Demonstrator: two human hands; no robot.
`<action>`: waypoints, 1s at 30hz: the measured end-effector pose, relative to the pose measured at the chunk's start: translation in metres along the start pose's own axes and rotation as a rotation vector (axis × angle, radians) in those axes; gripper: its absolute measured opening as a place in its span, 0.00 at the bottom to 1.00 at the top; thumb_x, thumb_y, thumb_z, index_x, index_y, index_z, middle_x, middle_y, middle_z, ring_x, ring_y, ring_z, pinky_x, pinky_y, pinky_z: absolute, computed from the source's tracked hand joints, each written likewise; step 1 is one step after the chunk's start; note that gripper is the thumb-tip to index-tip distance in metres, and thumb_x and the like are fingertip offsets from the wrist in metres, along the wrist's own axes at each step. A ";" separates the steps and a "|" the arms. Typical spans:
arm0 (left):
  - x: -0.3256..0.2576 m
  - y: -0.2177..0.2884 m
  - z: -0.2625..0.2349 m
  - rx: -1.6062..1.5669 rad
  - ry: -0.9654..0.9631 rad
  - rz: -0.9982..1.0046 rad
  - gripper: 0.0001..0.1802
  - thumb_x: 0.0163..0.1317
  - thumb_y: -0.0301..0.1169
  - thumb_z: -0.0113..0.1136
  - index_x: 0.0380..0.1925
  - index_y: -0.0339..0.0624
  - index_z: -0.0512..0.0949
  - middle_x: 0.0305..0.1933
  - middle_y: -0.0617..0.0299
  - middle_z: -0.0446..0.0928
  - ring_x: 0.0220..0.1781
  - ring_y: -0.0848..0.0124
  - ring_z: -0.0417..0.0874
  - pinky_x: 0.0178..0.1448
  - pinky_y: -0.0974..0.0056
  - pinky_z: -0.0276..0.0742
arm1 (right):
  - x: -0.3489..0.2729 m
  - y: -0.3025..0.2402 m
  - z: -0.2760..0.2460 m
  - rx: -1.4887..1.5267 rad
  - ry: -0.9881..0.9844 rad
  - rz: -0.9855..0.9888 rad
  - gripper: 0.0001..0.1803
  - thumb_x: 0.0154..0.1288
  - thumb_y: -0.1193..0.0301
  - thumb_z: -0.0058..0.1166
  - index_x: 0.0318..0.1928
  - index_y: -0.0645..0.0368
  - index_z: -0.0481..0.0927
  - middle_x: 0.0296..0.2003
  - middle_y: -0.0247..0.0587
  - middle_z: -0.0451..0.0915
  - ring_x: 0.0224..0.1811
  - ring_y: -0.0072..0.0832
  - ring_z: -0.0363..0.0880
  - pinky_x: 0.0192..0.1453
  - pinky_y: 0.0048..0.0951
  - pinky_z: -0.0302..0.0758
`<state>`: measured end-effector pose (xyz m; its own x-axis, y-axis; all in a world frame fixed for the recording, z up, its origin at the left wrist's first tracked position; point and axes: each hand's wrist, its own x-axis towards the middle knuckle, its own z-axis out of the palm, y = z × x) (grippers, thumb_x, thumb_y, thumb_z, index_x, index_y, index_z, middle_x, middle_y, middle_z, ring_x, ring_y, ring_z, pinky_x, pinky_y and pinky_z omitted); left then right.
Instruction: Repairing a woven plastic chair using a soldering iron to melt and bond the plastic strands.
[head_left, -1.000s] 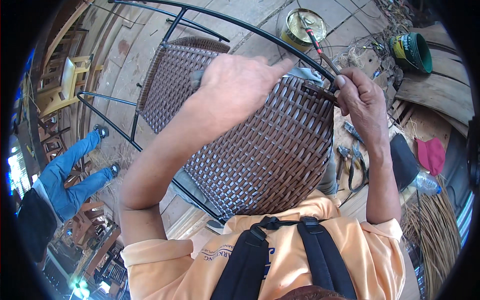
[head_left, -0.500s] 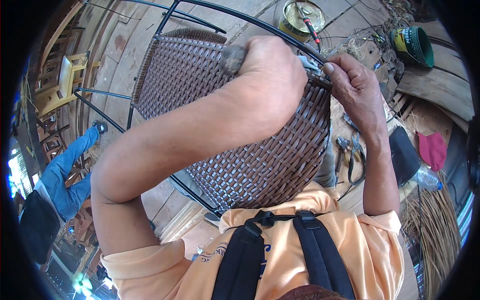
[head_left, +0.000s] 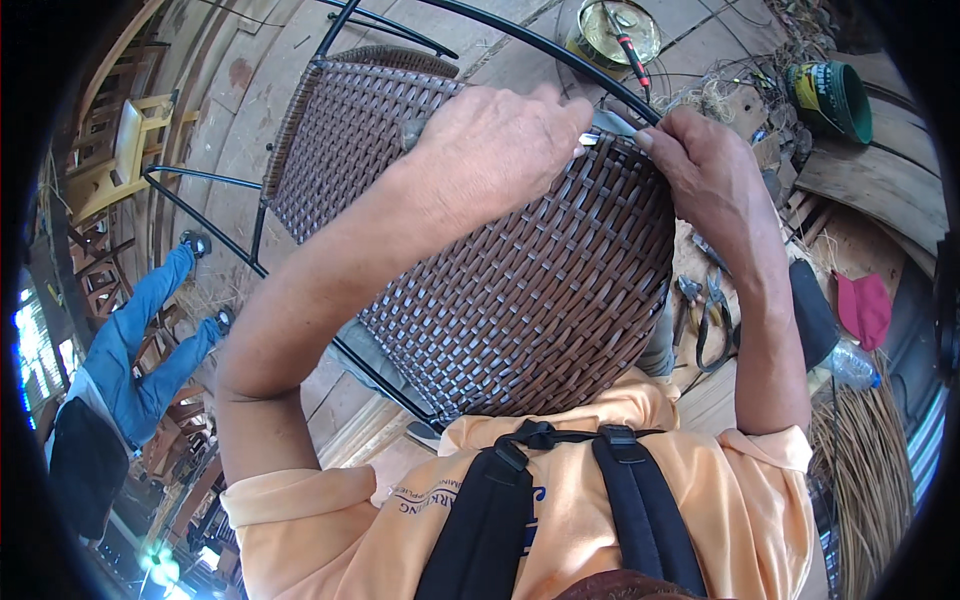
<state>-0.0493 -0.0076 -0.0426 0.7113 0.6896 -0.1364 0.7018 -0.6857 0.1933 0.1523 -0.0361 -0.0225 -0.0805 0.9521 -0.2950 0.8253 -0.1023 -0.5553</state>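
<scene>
View: head, looking down over your forearms at brown woven panel (head_left: 530, 290).
Lettering, shirt: blue print (head_left: 440, 497) on your pale orange shirt (head_left: 570, 530), partly covered by black straps (head_left: 470, 530).
Lettering, bucket: yellow label with pale lettering on green bucket (head_left: 838, 102), lying on its side at upper right.
Panel, place: in front of your chest, black metal frame (head_left: 545, 45) running past its far edge.
Left hand (head_left: 495, 145): yours, closed around a hand tool; its rounded grey handle end (head_left: 411, 132) sticks out on the left, its bright metal tip (head_left: 590, 139) on the right, near the panel's far edge.
Right hand (head_left: 705, 165): yours, thumb and fingers drawn together at the panel's far right corner; whether they pinch a strand, you cannot tell.
Change, left hand: shifted left since half a second ago, when it crowded your right hand; the metal tip now shows between the two.
Change, right hand: scarcely moved, same corner.
Tin (head_left: 590, 30): beyond the frame, red-and-black tool (head_left: 630, 55) lying across it.
Right side: pliers (head_left: 712, 300), red cap (head_left: 865, 308), clear bottle (head_left: 850, 365), straw bundle (head_left: 870, 470).
</scene>
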 end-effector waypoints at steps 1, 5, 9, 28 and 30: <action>-0.002 -0.001 0.004 -0.049 0.065 -0.012 0.12 0.65 0.37 0.56 0.37 0.39 0.74 0.35 0.50 0.78 0.33 0.53 0.85 0.37 0.52 0.82 | 0.005 -0.004 0.000 -0.068 -0.039 -0.007 0.18 0.67 0.62 0.54 0.34 0.68 0.78 0.22 0.50 0.76 0.27 0.37 0.77 0.35 0.39 0.73; -0.006 -0.007 0.014 -0.198 0.186 -0.050 0.14 0.64 0.38 0.59 0.38 0.40 0.71 0.37 0.50 0.73 0.35 0.49 0.83 0.37 0.49 0.80 | 0.032 -0.016 -0.002 -0.154 -0.282 0.112 0.22 0.66 0.59 0.53 0.28 0.69 0.80 0.15 0.50 0.76 0.20 0.39 0.80 0.30 0.40 0.76; -0.009 -0.007 0.022 -0.197 0.182 -0.084 0.14 0.63 0.38 0.59 0.37 0.38 0.72 0.38 0.49 0.73 0.37 0.50 0.84 0.38 0.50 0.81 | 0.044 -0.022 -0.003 -0.115 -0.432 0.219 0.22 0.65 0.58 0.54 0.25 0.67 0.80 0.09 0.41 0.71 0.09 0.31 0.74 0.15 0.35 0.70; -0.027 0.014 0.030 -0.123 0.231 -0.279 0.21 0.67 0.47 0.56 0.38 0.35 0.77 0.40 0.48 0.78 0.33 0.54 0.87 0.34 0.56 0.84 | 0.039 -0.017 0.004 -0.192 -0.373 0.234 0.14 0.65 0.63 0.50 0.29 0.60 0.80 0.12 0.27 0.68 0.09 0.16 0.62 0.12 0.22 0.57; -0.027 0.014 0.030 -0.125 0.220 -0.271 0.22 0.67 0.46 0.55 0.39 0.34 0.77 0.41 0.47 0.78 0.34 0.54 0.87 0.35 0.55 0.84 | 0.041 -0.014 0.003 -0.201 -0.383 0.221 0.14 0.66 0.63 0.50 0.29 0.60 0.79 0.12 0.26 0.67 0.09 0.15 0.62 0.12 0.21 0.58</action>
<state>-0.0573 -0.0432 -0.0657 0.4651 0.8852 0.0101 0.8436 -0.4466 0.2982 0.1359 0.0033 -0.0297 -0.0596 0.7354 -0.6750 0.9345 -0.1966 -0.2967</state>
